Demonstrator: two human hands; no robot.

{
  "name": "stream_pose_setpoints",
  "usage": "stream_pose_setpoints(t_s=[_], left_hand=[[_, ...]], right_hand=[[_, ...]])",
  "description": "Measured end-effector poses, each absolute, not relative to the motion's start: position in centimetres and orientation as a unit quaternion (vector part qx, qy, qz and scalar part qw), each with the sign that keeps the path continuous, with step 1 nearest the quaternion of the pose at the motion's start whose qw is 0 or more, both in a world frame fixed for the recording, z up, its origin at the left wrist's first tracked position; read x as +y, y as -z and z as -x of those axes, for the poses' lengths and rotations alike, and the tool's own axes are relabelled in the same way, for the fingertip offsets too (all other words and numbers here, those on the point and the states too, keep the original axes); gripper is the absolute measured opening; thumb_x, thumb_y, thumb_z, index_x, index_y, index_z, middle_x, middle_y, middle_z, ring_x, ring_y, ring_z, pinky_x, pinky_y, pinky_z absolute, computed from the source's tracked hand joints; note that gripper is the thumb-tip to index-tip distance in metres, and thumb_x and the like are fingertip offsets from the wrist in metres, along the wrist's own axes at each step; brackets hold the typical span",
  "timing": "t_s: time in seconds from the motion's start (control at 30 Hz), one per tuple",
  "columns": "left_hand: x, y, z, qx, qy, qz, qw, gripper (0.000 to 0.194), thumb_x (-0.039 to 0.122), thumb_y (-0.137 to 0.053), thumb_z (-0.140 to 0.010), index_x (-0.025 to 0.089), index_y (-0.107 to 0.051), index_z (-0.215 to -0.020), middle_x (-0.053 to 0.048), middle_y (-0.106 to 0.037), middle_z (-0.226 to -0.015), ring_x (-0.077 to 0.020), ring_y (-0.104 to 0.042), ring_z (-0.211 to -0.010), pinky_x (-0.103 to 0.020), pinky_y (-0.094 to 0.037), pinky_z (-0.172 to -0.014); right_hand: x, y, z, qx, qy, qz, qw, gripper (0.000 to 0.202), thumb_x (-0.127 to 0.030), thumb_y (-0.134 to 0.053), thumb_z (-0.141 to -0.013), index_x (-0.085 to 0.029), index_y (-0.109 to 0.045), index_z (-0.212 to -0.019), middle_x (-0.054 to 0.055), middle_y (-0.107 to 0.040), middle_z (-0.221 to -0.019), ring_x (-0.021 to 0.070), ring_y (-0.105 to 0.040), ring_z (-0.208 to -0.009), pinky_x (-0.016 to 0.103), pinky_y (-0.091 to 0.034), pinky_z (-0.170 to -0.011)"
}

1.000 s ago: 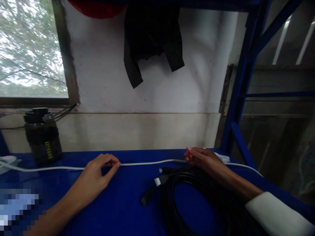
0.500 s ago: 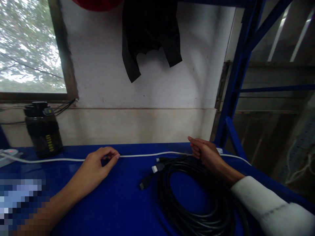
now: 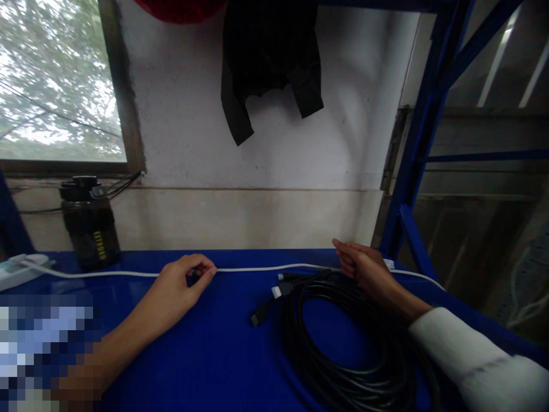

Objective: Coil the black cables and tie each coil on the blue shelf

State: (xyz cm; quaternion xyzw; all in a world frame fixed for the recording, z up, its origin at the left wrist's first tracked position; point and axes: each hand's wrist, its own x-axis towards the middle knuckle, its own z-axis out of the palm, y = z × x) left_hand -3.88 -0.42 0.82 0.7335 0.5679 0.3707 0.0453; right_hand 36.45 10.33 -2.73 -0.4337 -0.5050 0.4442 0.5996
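Skinny white cord (image 3: 261,268) run along the far side of a blue table (image 3: 206,355), hands well apart
So at far left there's a white power strip (image 3: 19,274) with the cord coming off it, passing just in front of a dark bottle (image 3: 91,232) with yellow lettering. Left hand (image 3: 180,283) has it pinched between thumb and fingertips. From there it's smooth, plain and almost straight, with a slight bend, past a coiled black cable (image 3: 364,377) nearer on the right. Right hand (image 3: 364,265) is loosely curled over the cord, can't tell if it's gripping; beyond that, the cord curves off right.
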Motion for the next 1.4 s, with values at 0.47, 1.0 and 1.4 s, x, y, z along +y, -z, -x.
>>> stream_pose_setpoints(t_s=[0.47,1.0,1.4], left_hand=[[-0.57,-0.90,3.84,0.563,-0.373,-0.736,0.035,0.029,0.046,-0.057,-0.094,0.024,-0.076,-0.091,-0.003,-0.079,-0.091,-0.0252,-0.071,-0.085,-0.037,-0.053,-0.081],[-0.63,-0.91,3.84,0.562,-0.365,-0.741,0.045,0.030,0.047,-0.056,-0.095,0.024,-0.075,-0.092,-0.004,-0.078,-0.093,-0.0255,-0.070,-0.087,-0.038,-0.051,-0.082],[-0.57,-0.78,3.98,0.563,-0.360,-0.743,0.049,0.030,0.046,-0.056,-0.096,0.023,-0.075,-0.093,-0.004,-0.077,-0.093,-0.0251,-0.070,-0.088,-0.038,-0.051,-0.084]], right_hand=[[10.71,3.07,-36.72,-0.511,-0.439,0.439,0.594,0.046,-0.056,-0.088,-0.077,-0.021,-0.060,-0.069,-0.007,-0.039,-0.053,0.0090,-0.034,-0.044,0.027,-0.025,-0.042],[10.85,3.24,-36.79,-0.512,-0.441,0.438,0.593,0.046,-0.057,-0.089,-0.076,-0.020,-0.062,-0.069,-0.007,-0.039,-0.052,0.0086,-0.034,-0.044,0.027,-0.024,-0.042],[10.50,3.05,-36.60,-0.511,-0.438,0.441,0.594,0.044,-0.055,-0.088,-0.078,-0.020,-0.063,-0.069,-0.006,-0.042,-0.052,0.0089,-0.034,-0.044,0.027,-0.024,-0.043]])
